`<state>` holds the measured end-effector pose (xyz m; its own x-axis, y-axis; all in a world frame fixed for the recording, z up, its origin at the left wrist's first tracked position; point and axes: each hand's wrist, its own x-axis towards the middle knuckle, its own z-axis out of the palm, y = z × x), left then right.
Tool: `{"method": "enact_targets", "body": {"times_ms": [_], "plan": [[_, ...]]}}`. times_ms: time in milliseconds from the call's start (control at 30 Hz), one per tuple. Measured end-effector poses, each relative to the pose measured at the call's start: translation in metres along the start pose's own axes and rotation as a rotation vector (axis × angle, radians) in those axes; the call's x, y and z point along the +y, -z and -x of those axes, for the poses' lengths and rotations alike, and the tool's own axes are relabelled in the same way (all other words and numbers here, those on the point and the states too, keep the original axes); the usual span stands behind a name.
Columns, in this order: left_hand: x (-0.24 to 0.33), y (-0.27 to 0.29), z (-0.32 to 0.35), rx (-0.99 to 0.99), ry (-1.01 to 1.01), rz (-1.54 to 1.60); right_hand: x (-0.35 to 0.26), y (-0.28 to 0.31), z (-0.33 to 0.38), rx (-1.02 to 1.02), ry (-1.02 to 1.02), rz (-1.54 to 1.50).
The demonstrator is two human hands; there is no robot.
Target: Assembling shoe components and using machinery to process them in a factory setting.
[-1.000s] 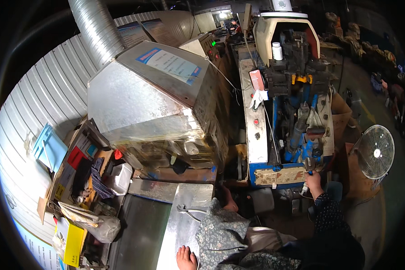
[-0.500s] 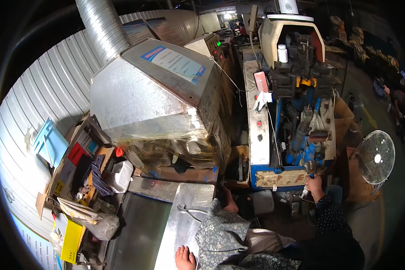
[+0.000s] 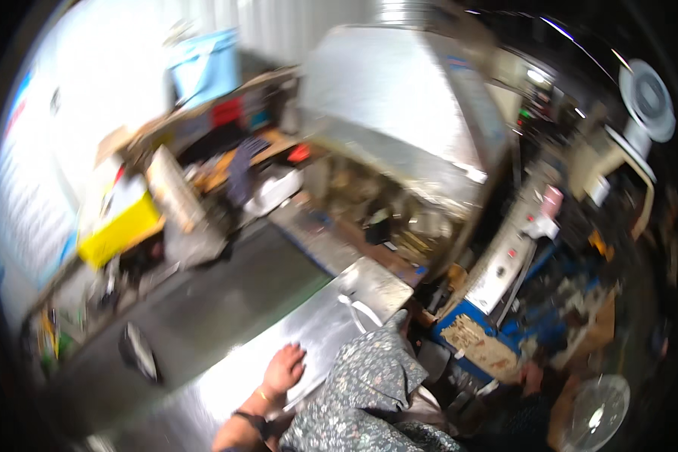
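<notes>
My left hand [image 3: 285, 369] is over the shiny metal tabletop [image 3: 230, 369], its fingers stretched out and nothing seen in them. Beyond its fingers lies a pair of pliers [image 3: 363, 312] with pale handles, near my grey floral sleeve or apron [image 3: 377, 358]. My right hand [image 3: 531, 378] is a smear at the lower right, beside the front of a blue-framed machine [image 3: 478, 343]. Blur hides its fingers and anything in them. On the dark belt [image 3: 233, 290] to the left rests a dark, elongated, shoe-like piece [image 3: 138, 352] with a pale edge.
A metal hood [image 3: 384, 83] stands over the belt's far end. Along the wall are a yellow box [image 3: 120, 226], a light blue container [image 3: 203, 68] and a white tray [image 3: 273, 190]. A round fan [image 3: 599, 413] stands at the lower right.
My view has swung left, bringing more of the belt and the shoe-like piece into sight. My left hand now shows with its forearm. Earlier my right hand held a handle on the machine's front.
</notes>
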<state>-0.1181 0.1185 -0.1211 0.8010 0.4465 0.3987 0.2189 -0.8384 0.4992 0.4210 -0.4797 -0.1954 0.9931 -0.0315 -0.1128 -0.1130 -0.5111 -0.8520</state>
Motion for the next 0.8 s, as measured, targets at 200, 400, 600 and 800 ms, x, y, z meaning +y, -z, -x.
{"method": "enact_targets", "body": {"times_ms": [200,400,600,800], "plan": [[-0.092,0.101,0.074,0.289,0.528,-0.486,-0.033,-0.005,-0.01,0.072,-0.383,-0.062],[-0.167,0.232,0.216,0.479,1.115,-0.975,-0.073,-0.02,0.011,0.192,-0.334,0.081],[-0.247,0.273,0.258,0.74,1.298,-0.206,-0.056,-0.055,0.012,0.972,-0.32,1.386],[-0.229,0.275,0.211,0.605,1.485,-0.053,-0.002,-0.027,0.069,0.601,0.481,0.442]]}}
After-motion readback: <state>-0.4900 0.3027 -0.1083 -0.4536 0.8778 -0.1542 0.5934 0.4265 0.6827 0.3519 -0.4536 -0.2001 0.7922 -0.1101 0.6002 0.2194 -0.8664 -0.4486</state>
